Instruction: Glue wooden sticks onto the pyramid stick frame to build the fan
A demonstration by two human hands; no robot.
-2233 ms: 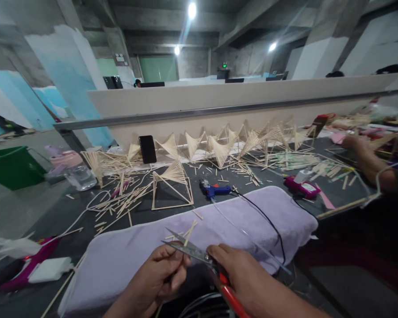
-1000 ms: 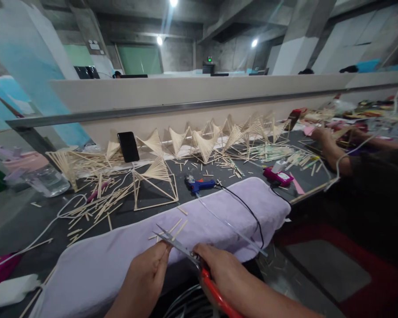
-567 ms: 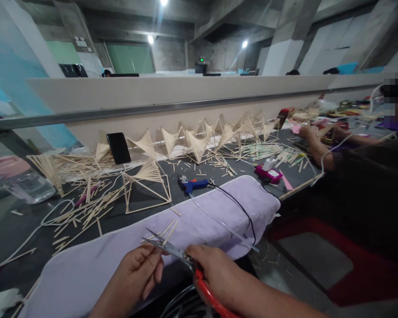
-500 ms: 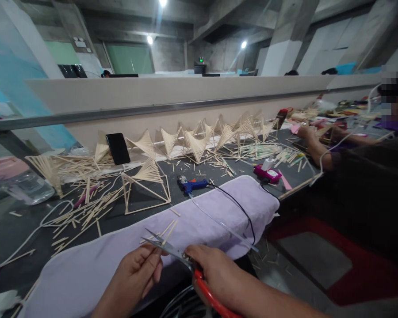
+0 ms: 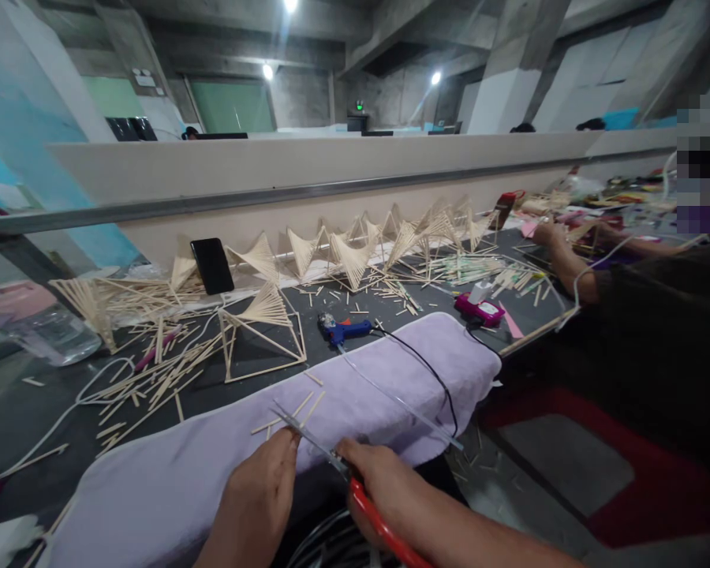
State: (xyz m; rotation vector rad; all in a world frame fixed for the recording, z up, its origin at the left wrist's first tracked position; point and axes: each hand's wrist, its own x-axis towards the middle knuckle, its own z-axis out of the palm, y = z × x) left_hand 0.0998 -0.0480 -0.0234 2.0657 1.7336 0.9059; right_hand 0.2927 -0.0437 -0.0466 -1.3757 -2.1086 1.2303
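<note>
My right hand (image 5: 384, 481) grips red-handled scissors (image 5: 384, 525), whose narrow blades look closed and point up and left. Beside the blades is my left hand (image 5: 257, 485), seen from its back with the fingers pressed together; whatever they pinch is hidden. A few short wooden sticks (image 5: 313, 410) lie on the lilac towel (image 5: 183, 465) just beyond the blade tips. Past the towel's far edge stand a wooden stick frame with a fanned top (image 5: 264, 331) and a blue glue gun (image 5: 346, 330) with a clear glue stick trailing from it.
Loose sticks (image 5: 171, 363) cover the dark table at left, near a black phone (image 5: 211, 266) standing upright. Fanned stick models (image 5: 352, 256) line the back partition. A pink power socket (image 5: 479, 309) sits right. Another person's arm (image 5: 571, 264) works farther right; a red stool (image 5: 644, 505) stands below.
The scissor blades have gone from spread apart to closed. My left hand has turned so its back shows and has shifted slightly right.
</note>
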